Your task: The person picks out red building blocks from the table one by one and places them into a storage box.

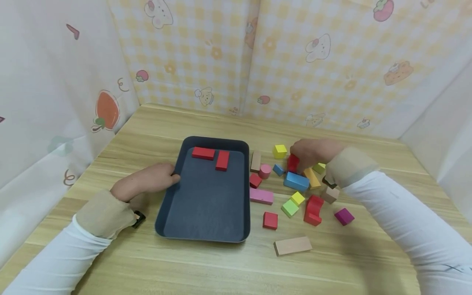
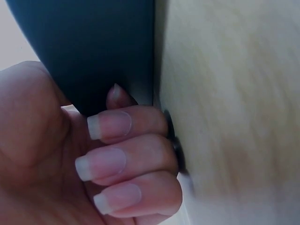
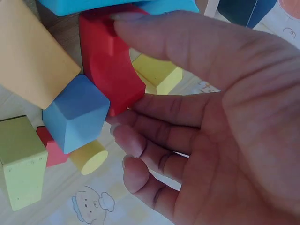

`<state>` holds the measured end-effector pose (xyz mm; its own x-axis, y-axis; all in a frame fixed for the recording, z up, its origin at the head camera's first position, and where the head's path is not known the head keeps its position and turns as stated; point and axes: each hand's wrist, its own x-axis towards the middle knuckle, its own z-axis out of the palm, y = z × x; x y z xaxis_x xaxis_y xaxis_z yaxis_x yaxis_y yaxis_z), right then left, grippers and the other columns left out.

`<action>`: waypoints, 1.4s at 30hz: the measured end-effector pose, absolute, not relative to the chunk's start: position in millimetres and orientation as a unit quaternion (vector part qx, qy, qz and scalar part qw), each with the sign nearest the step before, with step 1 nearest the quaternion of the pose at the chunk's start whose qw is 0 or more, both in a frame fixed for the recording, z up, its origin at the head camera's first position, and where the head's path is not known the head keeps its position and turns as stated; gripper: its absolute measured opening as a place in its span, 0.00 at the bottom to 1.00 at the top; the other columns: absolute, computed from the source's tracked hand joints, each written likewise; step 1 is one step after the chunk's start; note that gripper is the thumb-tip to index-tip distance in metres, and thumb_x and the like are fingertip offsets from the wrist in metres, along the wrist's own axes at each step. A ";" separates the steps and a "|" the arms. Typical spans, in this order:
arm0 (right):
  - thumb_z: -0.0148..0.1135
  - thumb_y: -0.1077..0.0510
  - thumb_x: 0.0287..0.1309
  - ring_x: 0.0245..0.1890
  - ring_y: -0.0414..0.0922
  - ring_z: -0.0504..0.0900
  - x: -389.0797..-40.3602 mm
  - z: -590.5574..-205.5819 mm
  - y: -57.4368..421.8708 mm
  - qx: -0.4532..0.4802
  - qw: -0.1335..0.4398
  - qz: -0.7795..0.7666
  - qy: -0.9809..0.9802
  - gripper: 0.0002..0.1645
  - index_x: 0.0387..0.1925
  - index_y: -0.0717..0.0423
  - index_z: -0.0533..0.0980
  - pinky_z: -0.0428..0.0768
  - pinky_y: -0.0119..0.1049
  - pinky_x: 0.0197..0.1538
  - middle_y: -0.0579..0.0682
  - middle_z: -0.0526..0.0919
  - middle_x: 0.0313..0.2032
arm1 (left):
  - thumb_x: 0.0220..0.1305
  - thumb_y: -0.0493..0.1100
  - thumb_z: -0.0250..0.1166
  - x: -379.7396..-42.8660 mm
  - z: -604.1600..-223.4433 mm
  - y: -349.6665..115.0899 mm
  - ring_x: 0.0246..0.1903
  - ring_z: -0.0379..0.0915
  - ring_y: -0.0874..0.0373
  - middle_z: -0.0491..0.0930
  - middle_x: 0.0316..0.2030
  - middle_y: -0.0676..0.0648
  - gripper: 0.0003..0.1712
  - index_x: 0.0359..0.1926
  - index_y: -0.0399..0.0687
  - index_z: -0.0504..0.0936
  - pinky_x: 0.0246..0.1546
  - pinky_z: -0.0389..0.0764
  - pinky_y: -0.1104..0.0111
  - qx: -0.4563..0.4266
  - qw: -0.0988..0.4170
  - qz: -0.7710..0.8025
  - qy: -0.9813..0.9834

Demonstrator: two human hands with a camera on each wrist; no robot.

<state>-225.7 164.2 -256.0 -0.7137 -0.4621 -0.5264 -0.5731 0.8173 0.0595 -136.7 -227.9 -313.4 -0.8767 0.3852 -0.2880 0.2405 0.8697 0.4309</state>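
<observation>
While L grip (image 1: 147, 180) pinches tray (image 1: 206, 203) (L side), R grip (image 1: 313, 151) pinches curved red blk (image 1: 293, 163).

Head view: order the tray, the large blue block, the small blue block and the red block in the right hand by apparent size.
1. Tray
2. Large blue block
3. Small blue block
Unranked: red block, partly hidden by the right hand.

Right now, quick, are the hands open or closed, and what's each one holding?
Left hand: closed, holding the side edge of the dark tray.
Right hand: closed, holding a red curved block between thumb and fingers.
</observation>
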 end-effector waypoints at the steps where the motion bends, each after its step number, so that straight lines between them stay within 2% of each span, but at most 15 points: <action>1: 0.67 0.56 0.43 0.31 0.45 0.72 -226.0 -256.0 163.5 -0.283 0.250 0.114 0.919 0.17 0.36 0.58 0.74 0.74 0.38 0.36 0.47 0.77 0.30 | 0.67 0.44 0.45 -136.7 -313.6 -228.0 0.22 0.62 0.55 0.65 0.21 0.47 0.15 0.30 0.39 0.73 0.28 0.65 0.64 0.165 0.184 0.196 0.949; 9: 0.69 0.53 0.44 0.28 0.44 0.73 -226.1 -260.6 161.7 -0.283 0.236 0.128 0.921 0.20 0.36 0.60 0.75 0.75 0.37 0.36 0.48 0.78 0.29 | 0.67 0.43 0.46 -136.2 -315.1 -228.1 0.21 0.63 0.55 0.65 0.20 0.47 0.15 0.28 0.40 0.72 0.27 0.66 0.65 0.168 0.182 0.208 0.946; 14: 0.69 0.54 0.43 0.28 0.44 0.73 -226.8 -261.2 160.1 -0.287 0.228 0.132 0.921 0.19 0.36 0.61 0.75 0.75 0.36 0.36 0.48 0.77 0.28 | 0.67 0.43 0.46 -135.6 -314.0 -227.8 0.21 0.62 0.55 0.65 0.20 0.47 0.15 0.28 0.39 0.72 0.27 0.66 0.64 0.166 0.182 0.206 0.947; 21: 0.69 0.56 0.44 0.25 0.43 0.74 -229.2 -258.8 157.4 -0.263 0.258 0.126 0.921 0.15 0.32 0.58 0.74 0.75 0.33 0.31 0.48 0.77 0.25 | 0.67 0.43 0.46 -134.8 -312.8 -226.6 0.22 0.63 0.55 0.66 0.21 0.47 0.15 0.29 0.39 0.73 0.27 0.66 0.65 0.165 0.179 0.206 0.948; 28: 0.69 0.57 0.43 0.27 0.46 0.76 -230.5 -248.2 156.0 -0.238 0.264 0.083 0.931 0.16 0.34 0.58 0.74 0.78 0.35 0.28 0.49 0.78 0.29 | 0.67 0.43 0.45 -134.3 -311.4 -227.1 0.21 0.61 0.56 0.64 0.20 0.47 0.15 0.28 0.40 0.71 0.25 0.65 0.65 0.165 0.182 0.211 0.946; 34: 0.68 0.56 0.42 0.28 0.44 0.75 -230.6 -236.9 147.6 -0.286 0.233 0.111 0.923 0.15 0.34 0.55 0.76 0.77 0.36 0.32 0.47 0.79 0.30 | 0.67 0.43 0.45 -134.2 -312.0 -228.1 0.21 0.62 0.55 0.65 0.21 0.47 0.15 0.29 0.39 0.72 0.26 0.66 0.65 0.164 0.181 0.203 0.948; 39: 0.69 0.54 0.43 0.31 0.45 0.76 -232.1 -233.5 139.2 -0.299 0.220 0.121 0.921 0.18 0.36 0.57 0.76 0.78 0.38 0.38 0.48 0.81 0.32 | 0.67 0.43 0.45 -134.9 -313.8 -227.5 0.21 0.62 0.55 0.65 0.20 0.48 0.15 0.27 0.41 0.72 0.26 0.66 0.65 0.168 0.176 0.199 0.949; 42: 0.70 0.52 0.43 0.31 0.45 0.76 -232.1 -230.8 132.8 -0.308 0.206 0.124 0.921 0.20 0.36 0.59 0.75 0.78 0.37 0.37 0.49 0.80 0.32 | 0.67 0.43 0.45 -135.2 -314.2 -227.3 0.21 0.62 0.55 0.64 0.20 0.47 0.15 0.27 0.41 0.72 0.26 0.66 0.65 0.166 0.178 0.200 0.949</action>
